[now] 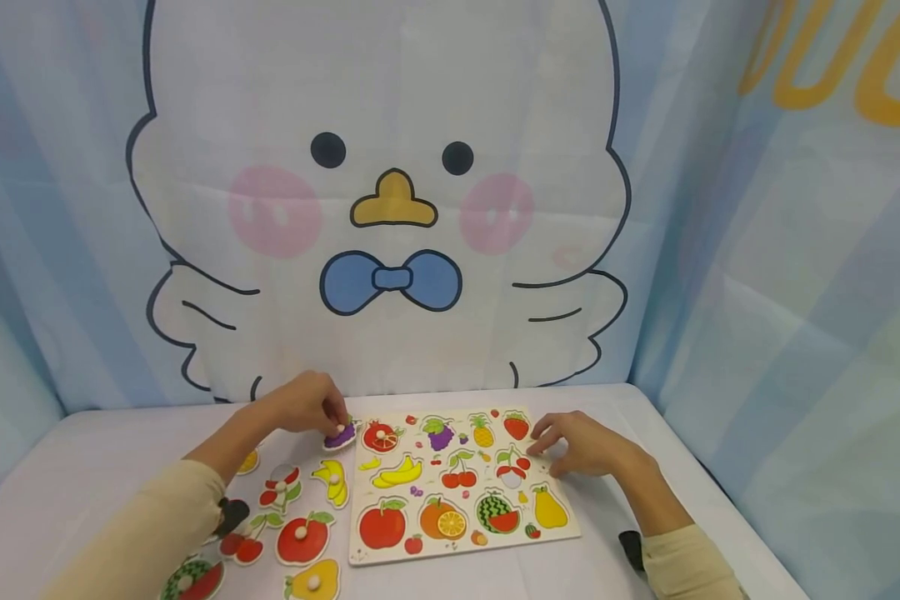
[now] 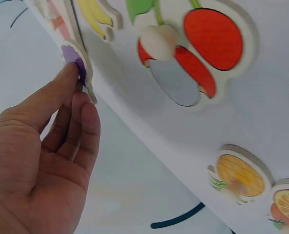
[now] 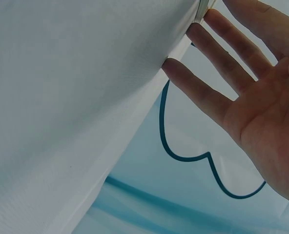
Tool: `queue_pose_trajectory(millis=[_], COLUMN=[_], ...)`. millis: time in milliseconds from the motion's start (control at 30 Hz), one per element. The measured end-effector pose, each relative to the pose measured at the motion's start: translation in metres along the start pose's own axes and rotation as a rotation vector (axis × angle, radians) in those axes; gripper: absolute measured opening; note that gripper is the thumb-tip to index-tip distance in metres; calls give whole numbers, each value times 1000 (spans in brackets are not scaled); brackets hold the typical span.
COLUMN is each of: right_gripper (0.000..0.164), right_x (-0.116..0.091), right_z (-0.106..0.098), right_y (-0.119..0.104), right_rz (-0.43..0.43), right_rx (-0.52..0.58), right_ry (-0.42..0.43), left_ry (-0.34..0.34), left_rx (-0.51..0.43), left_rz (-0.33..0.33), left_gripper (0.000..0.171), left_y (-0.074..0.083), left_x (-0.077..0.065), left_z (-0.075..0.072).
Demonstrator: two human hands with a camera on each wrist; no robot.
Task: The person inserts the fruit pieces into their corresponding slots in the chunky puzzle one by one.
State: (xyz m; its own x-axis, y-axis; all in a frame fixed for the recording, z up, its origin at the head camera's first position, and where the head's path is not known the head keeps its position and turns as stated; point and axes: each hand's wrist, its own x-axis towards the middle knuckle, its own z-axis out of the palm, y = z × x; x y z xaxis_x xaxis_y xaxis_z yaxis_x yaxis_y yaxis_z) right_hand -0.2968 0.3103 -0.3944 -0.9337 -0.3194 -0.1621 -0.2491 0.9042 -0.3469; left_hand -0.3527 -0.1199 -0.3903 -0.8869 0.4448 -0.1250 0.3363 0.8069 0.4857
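My left hand (image 1: 309, 403) pinches a purple grape puzzle piece (image 1: 340, 437) just beyond the upper left corner of the fruit puzzle board (image 1: 438, 487). In the left wrist view the thumb and fingers of the left hand (image 2: 51, 141) hold the grape piece (image 2: 75, 57) on edge. The board has printed fruit shapes, and a pomegranate piece (image 1: 380, 437) with a knob sits at its top left. Fingers outstretched, my right hand (image 1: 581, 443) touches the board's right edge near the strawberry picture (image 1: 516, 426). Its fingertips also touch the table in the right wrist view.
Loose knobbed pieces lie left of the board on the white table (image 1: 82, 475): bananas (image 1: 333, 483), an apple (image 1: 303, 540), a pear (image 1: 317, 581), cherries (image 1: 243, 546), a watermelon (image 1: 195, 581) and others. A cartoon curtain (image 1: 390, 350) hangs behind the table.
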Motion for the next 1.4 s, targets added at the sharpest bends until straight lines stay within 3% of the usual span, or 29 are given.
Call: queue_pose_trajectory(millis=[533, 1000, 1400], right_gripper=[35, 35, 35], right_x=[-2, 1, 0], right_z=[-1, -1, 0], right_y=[1, 4, 4], right_rz=[-10, -16, -39], right_rx=[-16, 13, -9], right_ry=[-11, -15, -15], left_ry=[-15, -21, -72], left_rx=[7, -25, 32], left_rz=[84, 96, 127], left_gripper=[7, 5, 5], left_y=[45, 70, 87], left_x=[26, 48, 64], left_z=[11, 27, 36])
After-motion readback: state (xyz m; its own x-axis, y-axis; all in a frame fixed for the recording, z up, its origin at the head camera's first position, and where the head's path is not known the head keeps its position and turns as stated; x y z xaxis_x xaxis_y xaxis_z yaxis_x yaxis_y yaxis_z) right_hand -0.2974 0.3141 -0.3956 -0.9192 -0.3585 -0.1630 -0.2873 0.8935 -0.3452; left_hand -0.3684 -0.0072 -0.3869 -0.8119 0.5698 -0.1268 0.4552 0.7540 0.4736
